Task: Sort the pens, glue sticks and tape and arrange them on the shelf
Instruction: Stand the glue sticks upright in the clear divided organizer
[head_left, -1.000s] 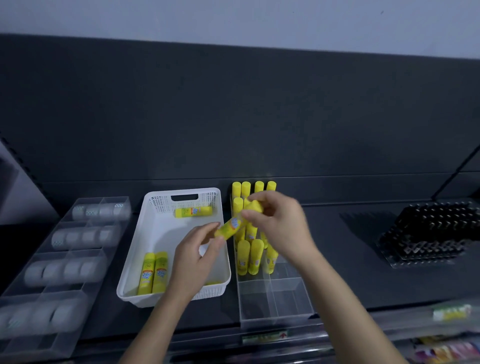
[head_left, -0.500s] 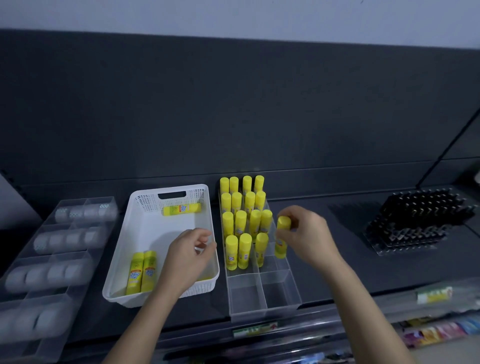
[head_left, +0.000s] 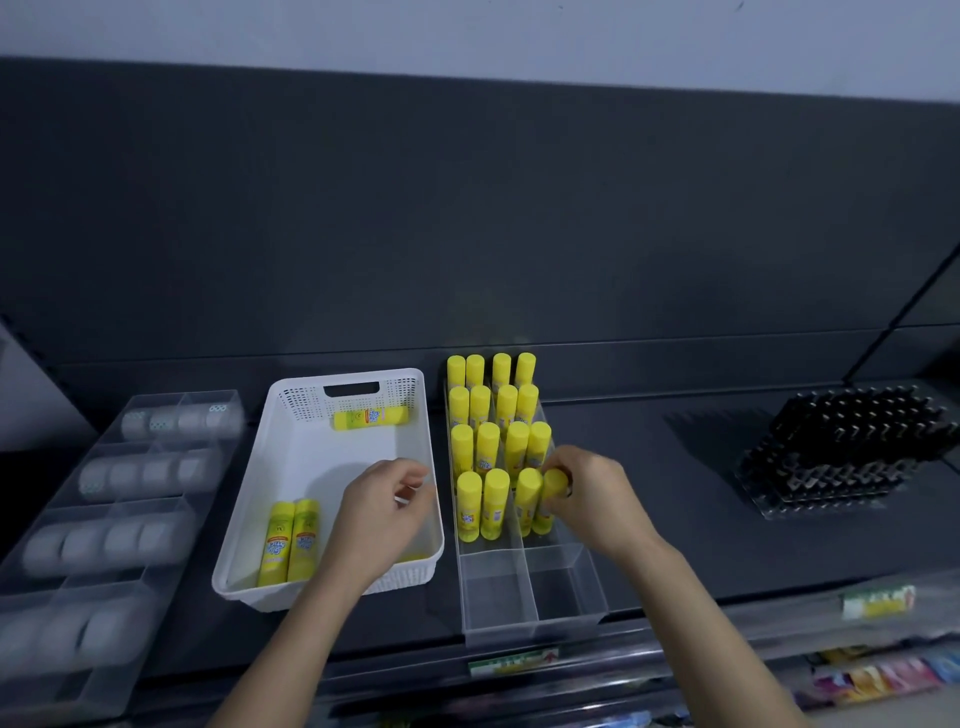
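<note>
Several yellow glue sticks stand upright in rows in a clear divided organizer on the dark shelf. My right hand grips one upright glue stick at the front right of those rows, standing it in the organizer. My left hand hovers over the white basket with its fingers loosely curled and nothing in them. In the basket lie two glue sticks side by side at the front left and one glue stick crosswise at the back.
A clear divided tray of tape rolls runs along the left. A black rack of pens sits at the right. The organizer's front compartments hold nothing. Lower shelves with coloured packs show at the bottom right.
My right hand carried the glue stick down from mid-air into the organizer's front right row. My left hand let go of it and drew back over the basket.
</note>
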